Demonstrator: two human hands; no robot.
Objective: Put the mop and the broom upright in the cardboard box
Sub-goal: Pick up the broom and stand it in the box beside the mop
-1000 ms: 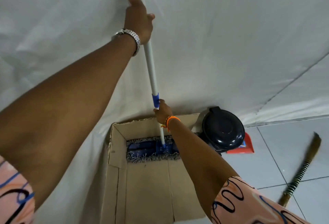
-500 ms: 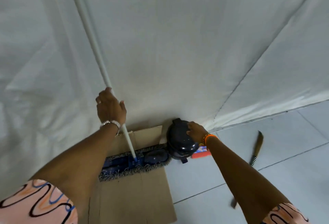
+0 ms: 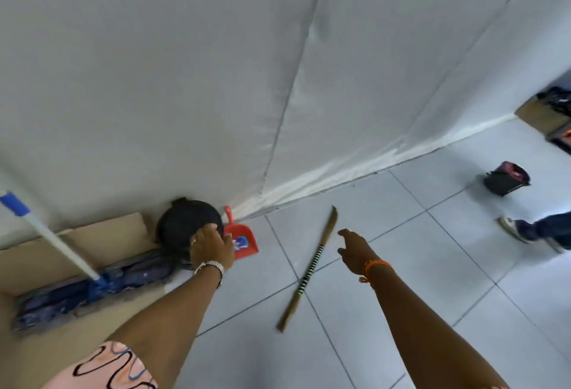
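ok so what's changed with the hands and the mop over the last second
Both hands let go of the mop. The left hand moved to the black bin; the right hand now reaches toward the broom. The mop stays in the cardboard box, the broom flat on the floor.

Head view looks steeply down, floorward, near

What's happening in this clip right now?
A person is tidying cleaning tools into a cardboard box by the wall. The mop already sits in the box, its handle leaning up. The left hand rests on a black bin beside the box, and the open right hand reaches toward the broom, which lies flat on the floor tiles.
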